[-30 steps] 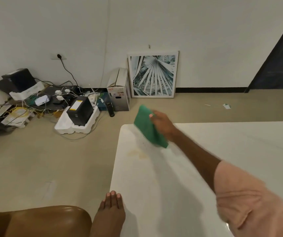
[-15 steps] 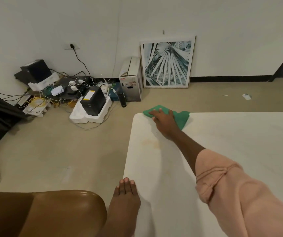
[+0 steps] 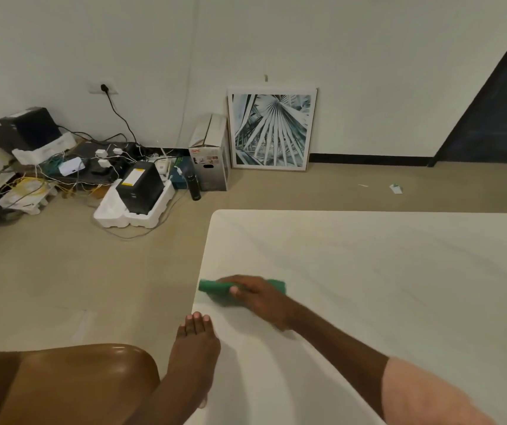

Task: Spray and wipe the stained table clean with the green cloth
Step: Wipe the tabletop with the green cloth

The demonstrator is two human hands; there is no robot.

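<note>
The white table (image 3: 384, 271) fills the right half of the view. My right hand (image 3: 255, 297) presses the green cloth (image 3: 213, 288) flat on the table near its left edge, fingers spread over it. My left hand (image 3: 195, 345) rests palm down on the table's left edge, just in front of the cloth, holding nothing. No stain shows on the surface around the cloth. No spray bottle is in view.
A brown chair seat (image 3: 71, 384) sits at the lower left beside the table. On the floor by the wall lie black devices in foam (image 3: 135, 197), tangled cables, a cardboard box (image 3: 210, 154), a dark bottle (image 3: 194, 187) and a framed leaf picture (image 3: 272, 130).
My right hand brought the cloth down from the air onto the far corner, then dragged it toward me along the left edge. The yellowish stain seen earlier no longer shows.
</note>
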